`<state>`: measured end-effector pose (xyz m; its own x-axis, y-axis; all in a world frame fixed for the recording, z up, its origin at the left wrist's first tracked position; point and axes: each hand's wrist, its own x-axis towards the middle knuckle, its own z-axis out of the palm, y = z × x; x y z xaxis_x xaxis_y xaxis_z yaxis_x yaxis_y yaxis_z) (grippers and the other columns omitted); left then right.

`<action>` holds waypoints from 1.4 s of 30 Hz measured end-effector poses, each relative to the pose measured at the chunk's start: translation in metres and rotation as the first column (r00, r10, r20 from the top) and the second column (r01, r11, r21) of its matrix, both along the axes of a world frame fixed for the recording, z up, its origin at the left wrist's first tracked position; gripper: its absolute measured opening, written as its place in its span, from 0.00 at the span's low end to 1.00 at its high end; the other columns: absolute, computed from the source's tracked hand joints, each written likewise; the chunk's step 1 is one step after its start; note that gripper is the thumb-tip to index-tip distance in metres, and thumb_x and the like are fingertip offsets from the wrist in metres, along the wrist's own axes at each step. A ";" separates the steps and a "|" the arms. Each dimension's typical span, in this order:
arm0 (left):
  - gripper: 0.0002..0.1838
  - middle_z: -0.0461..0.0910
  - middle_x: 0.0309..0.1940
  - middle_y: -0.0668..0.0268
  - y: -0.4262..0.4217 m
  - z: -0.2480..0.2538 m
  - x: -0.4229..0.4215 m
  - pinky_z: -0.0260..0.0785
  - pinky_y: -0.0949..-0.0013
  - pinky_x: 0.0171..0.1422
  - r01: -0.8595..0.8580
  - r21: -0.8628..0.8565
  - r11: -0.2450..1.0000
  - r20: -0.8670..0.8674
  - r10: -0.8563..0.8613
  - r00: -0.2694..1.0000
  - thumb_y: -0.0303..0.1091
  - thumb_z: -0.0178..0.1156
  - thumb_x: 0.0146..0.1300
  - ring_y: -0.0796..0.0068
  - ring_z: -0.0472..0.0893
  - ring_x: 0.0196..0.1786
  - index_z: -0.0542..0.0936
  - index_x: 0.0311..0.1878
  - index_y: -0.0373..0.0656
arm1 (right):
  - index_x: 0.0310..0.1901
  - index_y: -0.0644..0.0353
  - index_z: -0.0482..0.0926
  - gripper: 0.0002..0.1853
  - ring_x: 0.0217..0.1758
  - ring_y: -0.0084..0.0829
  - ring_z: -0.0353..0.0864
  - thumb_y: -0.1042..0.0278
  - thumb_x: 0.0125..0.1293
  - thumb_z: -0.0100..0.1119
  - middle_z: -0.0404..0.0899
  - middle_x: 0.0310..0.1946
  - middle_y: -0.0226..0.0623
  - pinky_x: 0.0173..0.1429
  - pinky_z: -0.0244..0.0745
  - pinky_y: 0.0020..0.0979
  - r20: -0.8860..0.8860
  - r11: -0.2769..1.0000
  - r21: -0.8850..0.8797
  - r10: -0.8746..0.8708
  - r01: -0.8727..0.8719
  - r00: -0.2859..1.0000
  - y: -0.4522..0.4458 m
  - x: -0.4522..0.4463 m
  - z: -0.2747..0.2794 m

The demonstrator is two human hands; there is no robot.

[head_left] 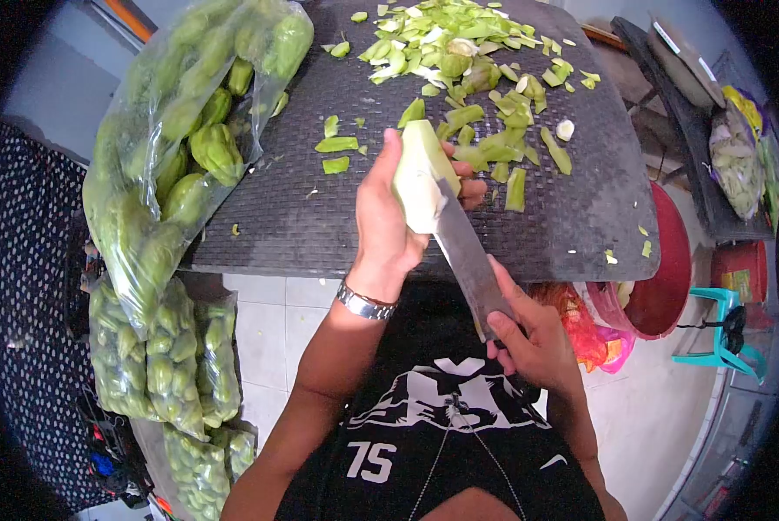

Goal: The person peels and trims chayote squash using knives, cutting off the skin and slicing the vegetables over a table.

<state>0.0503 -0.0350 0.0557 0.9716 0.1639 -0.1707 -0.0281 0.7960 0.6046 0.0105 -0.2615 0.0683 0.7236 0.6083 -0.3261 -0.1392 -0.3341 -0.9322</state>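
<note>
As I watch remotely through the head camera, the left hand (385,208) grips a peeled chayote (417,169) just off centre toward twelve o'clock, while the right hand (537,339), at four, is closed around a knife (469,260) whose blade lies against it. At six, the black shirt (320,478) bears two white characters (371,461) I can't read surely, with a white swoosh (553,462) at five. Green peelings (442,35) and, at ten, a clear bag (142,165) of unpeeled chayotes (216,152) rest on the dark woven table (294,217).
</note>
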 end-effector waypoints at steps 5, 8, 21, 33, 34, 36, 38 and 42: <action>0.39 0.84 0.39 0.50 -0.004 -0.003 -0.004 0.83 0.52 0.47 -0.021 0.047 0.999 -0.015 0.022 1.000 0.66 0.34 0.80 0.52 0.88 0.39 0.75 0.57 0.34 | 0.82 0.46 0.58 0.33 0.23 0.15 0.73 0.71 0.79 0.53 0.80 0.27 0.28 0.26 0.71 0.22 -0.195 0.997 0.078 0.007 0.009 0.981 -0.001 0.005 0.000; 0.38 0.84 0.40 0.51 0.000 -0.009 -0.003 0.81 0.50 0.49 -0.086 0.137 0.987 0.021 0.084 0.996 0.66 0.38 0.79 0.50 0.87 0.39 0.77 0.56 0.35 | 0.83 0.45 0.55 0.34 0.21 0.14 0.71 0.71 0.80 0.52 0.79 0.26 0.29 0.23 0.68 0.20 -0.325 0.980 0.198 0.071 -0.006 0.943 -0.003 0.008 -0.004; 0.26 0.85 0.49 0.62 0.007 -0.011 0.000 0.78 0.53 0.54 -0.181 0.013 0.983 -0.098 0.182 0.979 0.57 0.45 0.80 0.59 0.85 0.50 0.79 0.56 0.44 | 0.80 0.46 0.64 0.33 0.27 0.23 0.82 0.73 0.76 0.57 0.87 0.33 0.39 0.38 0.81 0.31 0.207 0.974 -0.169 -0.113 0.149 0.972 -0.001 0.003 0.020; 0.30 0.82 0.54 0.49 0.017 -0.026 0.006 0.77 0.41 0.60 -0.159 -0.199 0.967 0.038 0.169 0.985 0.63 0.46 0.77 0.47 0.84 0.53 0.77 0.53 0.42 | 0.76 0.39 0.71 0.29 0.31 0.42 0.81 0.63 0.75 0.59 0.76 0.32 0.45 0.38 0.78 0.44 0.636 0.959 -0.273 0.117 0.080 0.763 0.009 -0.006 0.000; 0.30 0.82 0.54 0.48 0.018 -0.028 0.006 0.77 0.39 0.61 -0.148 -0.206 0.967 0.065 0.164 0.984 0.63 0.46 0.77 0.46 0.84 0.54 0.77 0.53 0.42 | 0.76 0.38 0.71 0.28 0.30 0.42 0.80 0.62 0.75 0.60 0.74 0.31 0.45 0.37 0.77 0.45 0.639 0.961 -0.272 0.138 0.054 0.756 0.010 -0.007 -0.002; 0.30 0.82 0.54 0.48 0.019 -0.029 0.006 0.77 0.37 0.61 -0.142 -0.205 0.968 0.103 0.166 0.981 0.64 0.46 0.77 0.44 0.84 0.54 0.77 0.52 0.43 | 0.75 0.37 0.72 0.27 0.30 0.42 0.80 0.61 0.76 0.59 0.74 0.33 0.44 0.36 0.76 0.44 0.614 0.954 -0.300 0.171 0.028 0.770 0.008 -0.008 -0.002; 0.29 0.82 0.54 0.49 0.021 -0.029 0.004 0.77 0.36 0.60 -0.154 -0.191 0.970 0.120 0.179 0.977 0.64 0.47 0.77 0.44 0.84 0.54 0.77 0.52 0.44 | 0.74 0.36 0.73 0.26 0.30 0.42 0.79 0.61 0.76 0.58 0.74 0.32 0.44 0.36 0.76 0.44 0.606 0.952 -0.305 0.185 0.011 0.773 0.007 -0.008 -0.002; 0.28 0.83 0.51 0.52 0.024 -0.031 0.005 0.77 0.36 0.61 -0.163 -0.188 0.969 0.181 0.197 0.963 0.64 0.49 0.76 0.44 0.84 0.54 0.78 0.51 0.45 | 0.74 0.38 0.74 0.26 0.28 0.42 0.77 0.59 0.76 0.58 0.71 0.29 0.42 0.35 0.76 0.44 0.611 0.962 -0.273 0.156 0.021 0.776 0.007 -0.009 -0.007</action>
